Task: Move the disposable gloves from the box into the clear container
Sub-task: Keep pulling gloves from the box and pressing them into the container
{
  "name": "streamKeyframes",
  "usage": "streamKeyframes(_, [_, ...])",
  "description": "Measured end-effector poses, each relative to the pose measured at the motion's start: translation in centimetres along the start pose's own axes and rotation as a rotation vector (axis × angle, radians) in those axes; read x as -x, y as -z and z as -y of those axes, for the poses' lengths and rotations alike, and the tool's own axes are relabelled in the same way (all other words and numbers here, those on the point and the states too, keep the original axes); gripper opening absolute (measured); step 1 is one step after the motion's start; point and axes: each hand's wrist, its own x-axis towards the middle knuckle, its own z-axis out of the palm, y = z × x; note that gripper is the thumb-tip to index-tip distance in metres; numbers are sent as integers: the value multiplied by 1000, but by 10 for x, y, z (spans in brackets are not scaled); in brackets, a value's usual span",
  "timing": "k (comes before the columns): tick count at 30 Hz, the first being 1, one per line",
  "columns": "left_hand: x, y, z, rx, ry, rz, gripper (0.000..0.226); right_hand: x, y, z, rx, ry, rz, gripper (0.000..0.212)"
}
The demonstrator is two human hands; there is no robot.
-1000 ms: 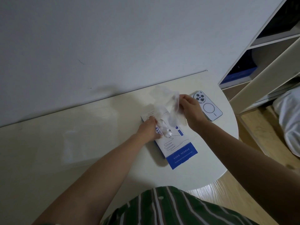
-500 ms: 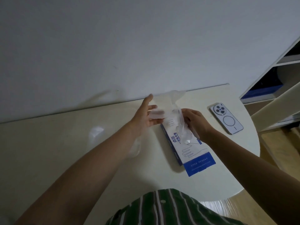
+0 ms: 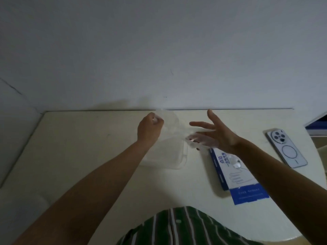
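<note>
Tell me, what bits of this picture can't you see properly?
Head view:
1. Clear container: the left hand and arm cover part of it; its see-through walls barely show, so the contents are unclear.
2. Gloves gripped by the left hand: transparent, count unclear.
3. Glove box: the right hand and wrist hide its far end.
4. Blue shelf: cut off by the right edge.

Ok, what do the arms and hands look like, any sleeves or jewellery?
The left forearm and right forearm are bare to the frame edge, with no sleeves in view. The left hand and right hand are bare too; no watch or ring shows. The only clothing visible is a dark green shirt with thin pale stripes and a button.
</note>
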Motion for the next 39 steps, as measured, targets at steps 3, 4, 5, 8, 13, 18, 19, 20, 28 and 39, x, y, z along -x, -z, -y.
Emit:
streamKeyframes(3, [-3,18,24,-116,-90,-39,21,-14,-16,13,386,-110,156,75])
streamKeyframes(4, [-3,20,29,-147,-114,-47,21,-20,-23,16,494,-104,116,68])
streamKeyframes(5, [-3,23,35,-180,-135,-54,20,-29,-31,19,547,-75,39,56])
streamKeyframes(8, [-3,29,47,-322,-177,-55,16,-43,-40,26,442,-50,-208,23])
streamKeyframes(13, [-5,37,63,-556,-194,1,18,-61,-41,29,709,180,-599,19])
streamKeyframes(18, [-7,32,70,-710,-210,79,24,-58,-85,44,777,763,-342,25])
streamKeyframes(19, [-9,30,72,-744,-208,95,24,-64,-95,40,835,693,-205,26])
streamKeyframes(20, [-10,29,73,-780,-203,108,25,-72,-104,31,932,583,-95,26])
streamKeyframes(28, [-14,26,75,-892,-207,164,36,-118,-120,-41,1150,-127,144,59])
streamKeyframes(39, [-26,5,89,-594,83,477,42,-128,-126,-56,1066,-214,158,93])
